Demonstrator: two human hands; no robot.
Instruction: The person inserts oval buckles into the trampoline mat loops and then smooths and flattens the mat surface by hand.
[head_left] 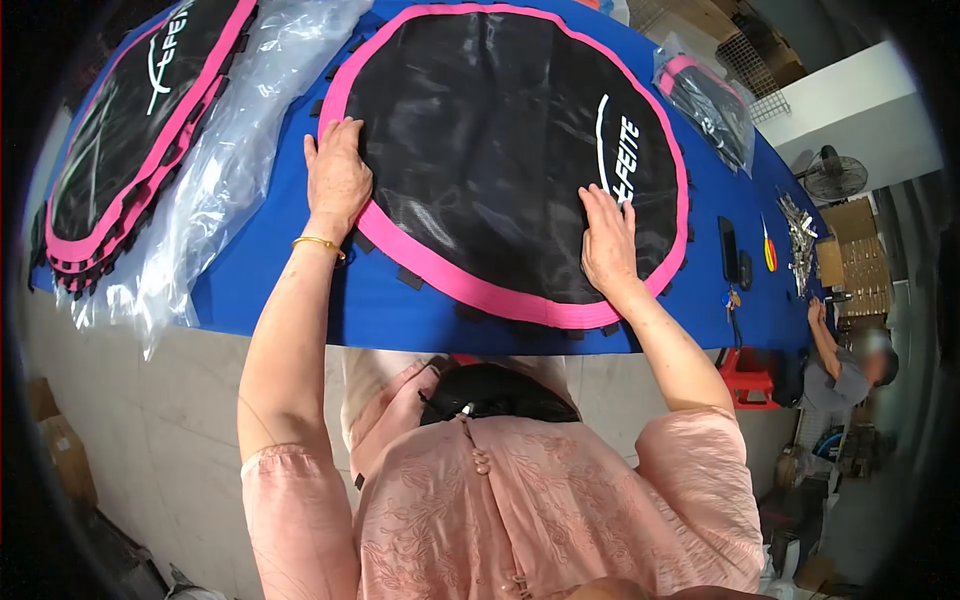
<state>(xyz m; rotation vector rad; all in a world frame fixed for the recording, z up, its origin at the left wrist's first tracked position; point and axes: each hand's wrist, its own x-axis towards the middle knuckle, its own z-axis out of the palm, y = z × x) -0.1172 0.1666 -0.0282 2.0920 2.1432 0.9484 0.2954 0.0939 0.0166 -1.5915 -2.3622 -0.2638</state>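
Spread flat on the blue table (250, 305) is a round black trampoline mat (480, 140) with a pink border, black tabs around its edge and white lettering on its right side. My left hand (338, 172) rests on the mat's left rim, fingers stretched out over the pink band. Near the lower right, my right hand (608, 240) lies on the black mesh beside the lettering, its fingers extended. Neither hand grips anything. More such mats lie in a stack (130, 120) at the left.
Clear plastic bags (235, 130) lie between stack and mat. A bagged mat (708, 100) is at the upper right. Rightward are a phone (728, 248), yellow-red scissors or snips (769, 250) and metal pieces (800, 240). A person (845, 378) sits beyond a red stool (750, 378).
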